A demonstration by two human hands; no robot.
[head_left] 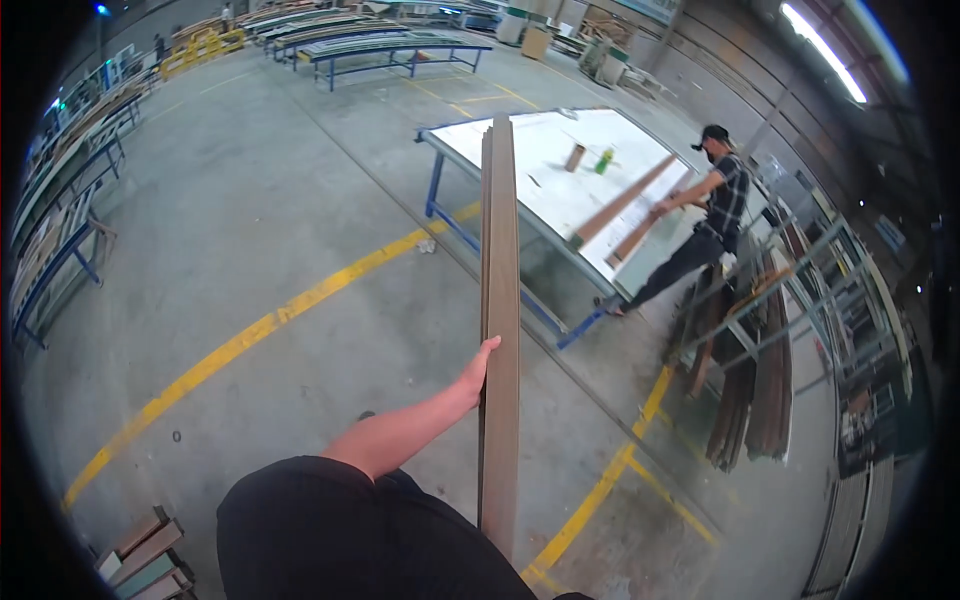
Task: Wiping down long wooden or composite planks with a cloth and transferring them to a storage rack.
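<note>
Head view over a workshop floor. The left hand (481,368) is closed around the near edge of a long brown board (499,330), thumb tip showing at the board's left face, gripping it at about mid-length. The board stands on edge and runs from below the hand, close to the person's dark shirt, far ahead beyond it, its far end overlapping in the picture the blue-framed work table (440,205) with a white top. The right hand is not in view, so whether it also carries the board cannot be told.

By its straight line along the whole span the board appears stiff; its length suggests it is moderately heavy and prone to swing at the ends, so a hold near the balance point, with a second hand farther along, would likely steady it best. The faces look smooth and may slip in a bare palm; the thin edges give the firmer purchase.

Ahead and right of the hand, a second person (700,225) leans over the table, pressing similar brown strips (618,205). Right of the hand stands a rack of dark boards (750,390); left of it a yellow floor line (270,320) crosses the concrete, and offcuts (145,560) lie low left
</note>
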